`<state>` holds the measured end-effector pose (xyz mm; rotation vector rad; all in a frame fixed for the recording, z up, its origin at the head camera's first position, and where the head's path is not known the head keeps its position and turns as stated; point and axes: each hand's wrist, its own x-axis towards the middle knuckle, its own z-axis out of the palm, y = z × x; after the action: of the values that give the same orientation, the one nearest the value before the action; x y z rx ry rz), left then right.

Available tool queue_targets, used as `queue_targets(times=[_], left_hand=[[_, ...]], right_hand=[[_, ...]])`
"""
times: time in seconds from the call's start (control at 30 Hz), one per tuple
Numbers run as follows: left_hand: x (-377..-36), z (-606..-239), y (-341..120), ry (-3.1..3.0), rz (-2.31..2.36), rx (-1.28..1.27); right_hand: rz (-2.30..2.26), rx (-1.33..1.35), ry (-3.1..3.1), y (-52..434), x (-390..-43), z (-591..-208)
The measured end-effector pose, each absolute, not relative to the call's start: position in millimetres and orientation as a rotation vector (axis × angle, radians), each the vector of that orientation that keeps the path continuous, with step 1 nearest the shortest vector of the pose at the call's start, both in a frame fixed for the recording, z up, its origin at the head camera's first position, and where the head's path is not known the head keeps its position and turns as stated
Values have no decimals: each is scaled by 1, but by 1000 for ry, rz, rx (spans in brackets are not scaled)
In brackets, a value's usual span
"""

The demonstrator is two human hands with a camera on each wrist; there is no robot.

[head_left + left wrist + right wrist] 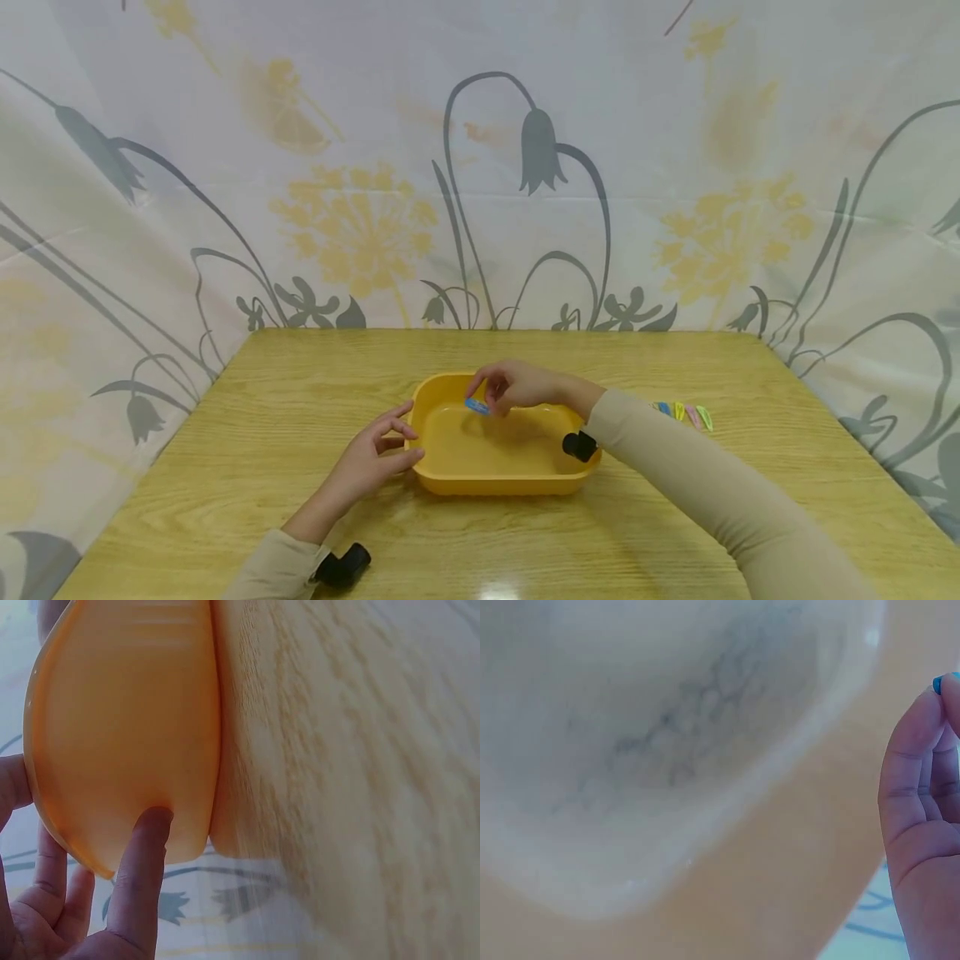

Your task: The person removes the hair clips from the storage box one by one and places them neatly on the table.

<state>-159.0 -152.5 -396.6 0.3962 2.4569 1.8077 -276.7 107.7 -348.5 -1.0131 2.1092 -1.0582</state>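
My right hand (pixel 525 386) is over the yellow plastic basin (pixel 502 480), pinching a small blue hair clip (pixel 477 406) between thumb and fingertips. Only a bit of the blue clip (pixel 937 685) shows at the fingertips in the right wrist view; the rest is hidden or out of frame. On the basin's left side, my left hand (pixel 367 457) holds the wall. The left wrist view has one fingertip (pixel 155 819) pressed against the outer wall (pixel 127 712), with other fingers at the rim. The basin stands upright on the table.
A row of several hair clips (pixel 691 412), blue, yellow, pink and green, lies on the wooden table (pixel 300 375) right of the basin, partly behind my right sleeve (pixel 697 475). Behind the table hangs a flower-patterned cloth (pixel 480 208). Black cameras (pixel 343 567) are strapped to my wrists.
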Motion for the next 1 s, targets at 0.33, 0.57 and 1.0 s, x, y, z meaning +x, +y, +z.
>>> queue_targets(times=[0.33, 0.57, 1.0], left_hand=[[-157, -396, -152, 2444, 1802, 392], [-156, -394, -151, 2390, 1839, 323], [-157, -395, -151, 2373, 1856, 311]], right_hand=[[-1115, -965, 2138, 133, -272, -331], [-1125, -930, 2174, 154, -271, -323], [-1212, -828, 2218, 187, -260, -318]])
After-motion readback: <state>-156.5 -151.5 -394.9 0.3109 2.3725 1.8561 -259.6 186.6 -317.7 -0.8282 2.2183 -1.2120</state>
